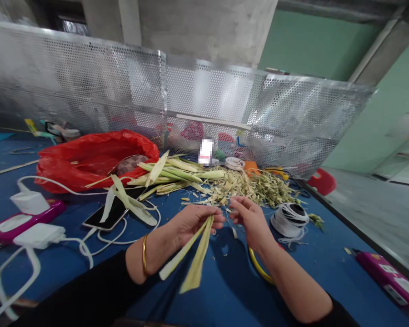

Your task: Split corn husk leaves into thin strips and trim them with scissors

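My left hand is closed around pale green corn husk strips, pinched at their upper end. Two of the strips' tails hang toward the table's near edge. A short gap away, my right hand has its thumb and fingertips brought together; whatever they may hold is too small to make out. Beyond both hands lies a heap of shredded husk bits, and left of it a pile of long husks. A spool of white string stands right of my right hand.
An open red plastic bag sits at the back left. A phone with a husk across it, white cables and chargers lie on the left. Yellow-handled scissors are partly under my right arm. A perforated metal screen bounds the back.
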Demonstrator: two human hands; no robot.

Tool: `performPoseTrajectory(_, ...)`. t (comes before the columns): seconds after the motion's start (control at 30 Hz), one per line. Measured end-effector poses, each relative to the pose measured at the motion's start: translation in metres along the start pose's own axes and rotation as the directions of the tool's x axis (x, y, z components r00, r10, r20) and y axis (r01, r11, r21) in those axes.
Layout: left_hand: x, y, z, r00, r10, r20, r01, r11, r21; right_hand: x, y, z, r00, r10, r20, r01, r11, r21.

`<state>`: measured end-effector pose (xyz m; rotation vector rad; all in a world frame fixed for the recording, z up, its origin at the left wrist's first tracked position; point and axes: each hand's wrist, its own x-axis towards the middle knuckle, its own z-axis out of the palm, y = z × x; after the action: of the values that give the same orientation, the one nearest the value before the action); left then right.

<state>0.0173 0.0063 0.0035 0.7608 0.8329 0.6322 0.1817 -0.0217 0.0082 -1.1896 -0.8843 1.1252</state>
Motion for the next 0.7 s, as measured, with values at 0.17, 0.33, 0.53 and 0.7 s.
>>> performPoseTrajectory(0.17,0.000,-0.002,0.005,0.943,0.260,-0.206,-0.262,0.965,0.018,-0.024,-0.004,0.012,0.956,0.028,0.292,0.031,0.980,-0.196)
performPoseTrajectory(0.33,-0.003,0.000,0.006,0.905,0.359,-0.227,-0.325,0.930,0.173,-0.033,0.001,0.017,0.892,0.170,0.419,-0.087,0.974,-0.210)
performPoseTrajectory(0.53,-0.004,0.007,0.002,0.907,0.360,-0.219,-0.299,0.917,0.265,-0.026,-0.003,0.008,0.927,0.076,0.368,0.082,0.915,-0.395)
performPoseTrajectory(0.7,-0.004,0.006,0.004,0.895,0.395,-0.206,-0.325,0.895,0.304,-0.025,-0.007,0.006,0.893,0.214,0.396,-0.026,0.903,-0.429)
